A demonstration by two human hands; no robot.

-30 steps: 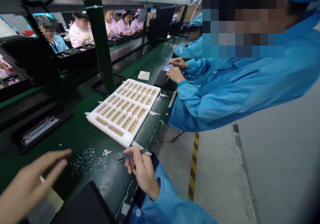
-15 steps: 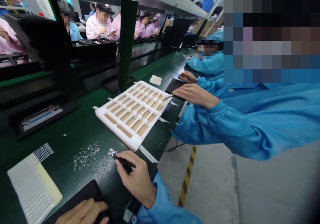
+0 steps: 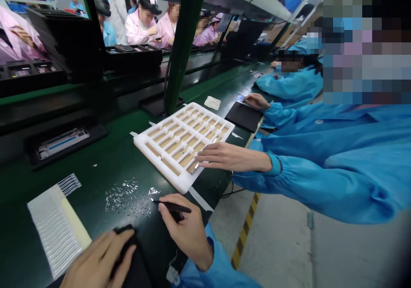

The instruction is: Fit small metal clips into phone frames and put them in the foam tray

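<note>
Low over the green counter (image 3: 112,151), the right hand (image 3: 186,230) pinches black tweezers (image 3: 175,206) between thumb and fingers, their tip at the small cluster beside a scatter of tiny metal pieces (image 3: 123,198); the left hand (image 3: 99,258) lies with curved fingers over the edge of a black pad (image 3: 141,268), though whether it grips the pad or merely rests on it I cannot tell; left of the pad is a sheet of pale strips (image 3: 56,232); beyond the pieces, a co-worker's hand (image 3: 231,157) extends over the white tray (image 3: 184,186).
</note>
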